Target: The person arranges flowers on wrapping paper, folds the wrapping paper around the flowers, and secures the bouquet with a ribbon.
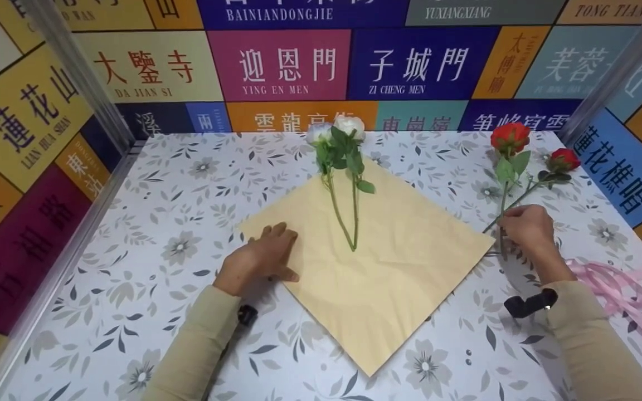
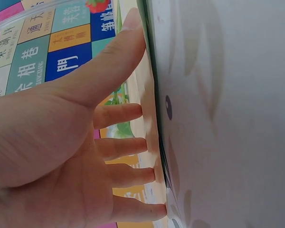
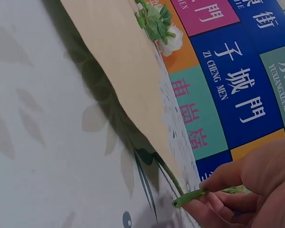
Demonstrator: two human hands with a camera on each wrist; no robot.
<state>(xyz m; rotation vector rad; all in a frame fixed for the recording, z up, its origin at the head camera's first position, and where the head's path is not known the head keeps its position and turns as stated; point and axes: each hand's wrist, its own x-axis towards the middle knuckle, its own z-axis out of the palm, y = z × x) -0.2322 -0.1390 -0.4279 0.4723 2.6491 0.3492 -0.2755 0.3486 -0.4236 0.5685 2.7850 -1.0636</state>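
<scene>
A square of tan wrapping paper (image 1: 388, 301) lies cornerwise on the table. My left hand (image 1: 259, 256) rests at its left corner, fingers spread and fingertips (image 2: 145, 143) touching the paper. On its upper half lie two artificial roses, a white rose (image 1: 350, 127) and a pale whitish rose (image 1: 319, 135), with stems crossing at the bottom. Beyond the paper's right corner, my right hand (image 1: 530, 231) pinches the stem of a red rose (image 1: 510, 138) between thumb and finger; the cut stem end (image 3: 187, 197) sticks out. A second red rose (image 1: 563, 160) lies beside it, its stem crossing behind the held one.
Loops of pink ribbon (image 1: 622, 287) lie right of my right forearm. The table (image 1: 148, 289) has a white floral cover. Printed panels (image 1: 282, 64) with Chinese characters stand behind it and at both sides. A small black device (image 1: 530, 303) sits at my right wrist.
</scene>
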